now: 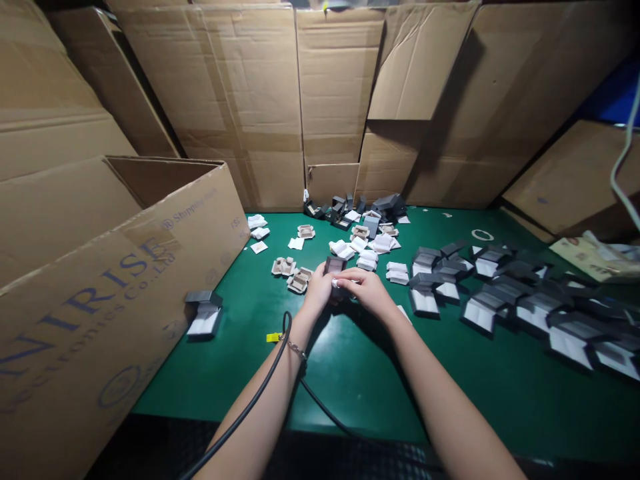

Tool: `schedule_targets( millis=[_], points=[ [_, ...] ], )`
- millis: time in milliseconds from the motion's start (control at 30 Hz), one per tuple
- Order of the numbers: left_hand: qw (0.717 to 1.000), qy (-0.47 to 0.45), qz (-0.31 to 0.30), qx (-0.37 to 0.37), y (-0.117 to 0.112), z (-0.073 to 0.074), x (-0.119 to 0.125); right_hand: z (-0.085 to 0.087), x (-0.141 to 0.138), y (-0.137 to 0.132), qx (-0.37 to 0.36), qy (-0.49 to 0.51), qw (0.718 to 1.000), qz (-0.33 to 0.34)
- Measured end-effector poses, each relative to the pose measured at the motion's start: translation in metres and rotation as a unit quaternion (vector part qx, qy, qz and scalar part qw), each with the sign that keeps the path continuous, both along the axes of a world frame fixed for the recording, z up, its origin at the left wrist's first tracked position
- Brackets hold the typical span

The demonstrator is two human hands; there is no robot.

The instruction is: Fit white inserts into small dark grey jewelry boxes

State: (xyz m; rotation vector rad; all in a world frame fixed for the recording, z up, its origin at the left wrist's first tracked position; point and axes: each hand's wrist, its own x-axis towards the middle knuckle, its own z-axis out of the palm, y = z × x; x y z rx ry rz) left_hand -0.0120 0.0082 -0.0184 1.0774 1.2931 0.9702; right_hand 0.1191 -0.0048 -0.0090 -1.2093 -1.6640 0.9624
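Note:
Both my hands meet over the middle of the green table [360, 373]. My left hand [319, 288] and my right hand [367, 287] are closed together around a small dark grey box [334, 267] with a white piece showing between the fingers. The box's open lid sticks up behind my fingers. Small beige and white inserts [299, 280] lie just left of my left hand. White pads [367, 260] lie just beyond my right hand.
Several open dark boxes with white linings [500, 293] spread over the table's right side. One more open box [204, 315] sits beside a large printed carton [100, 313] on the left. Flattened cardboard [340, 100] walls the back. A black cable [260, 393] crosses my left arm.

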Motion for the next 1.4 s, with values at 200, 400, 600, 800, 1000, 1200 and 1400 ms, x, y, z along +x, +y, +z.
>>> schedule_targets(
  millis=[200, 400, 600, 800, 1000, 1200, 1400],
  points=[
    [1.0, -0.023, 0.012, -0.001, -0.002, 0.001, 0.001, 0.001, -0.007, -0.005, 0.087, -0.079, 0.993, -0.026],
    [1.0, -0.021, 0.017, 0.006, -0.002, 0.002, 0.001, 0.001, -0.009, -0.008, 0.123, -0.101, 0.986, -0.042],
    [0.999, -0.05, 0.017, 0.012, 0.001, -0.001, -0.001, -0.001, -0.01, -0.008, 0.126, -0.091, 0.987, -0.04],
    [0.999, -0.033, 0.013, 0.012, 0.002, 0.003, -0.005, 0.005, -0.006, -0.009, 0.11, -0.091, 0.99, -0.016],
    [0.999, -0.009, 0.016, 0.043, 0.004, -0.007, -0.005, 0.002, -0.006, -0.008, 0.151, -0.132, 0.979, -0.03],
    [0.998, -0.025, 0.026, 0.049, 0.006, -0.01, -0.005, -0.002, -0.009, -0.008, 0.189, -0.137, 0.971, -0.052],
    [0.995, -0.06, 0.054, 0.065, 0.007, -0.001, -0.009, 0.003, -0.008, -0.01, 0.188, -0.165, 0.968, -0.018]
  ],
)
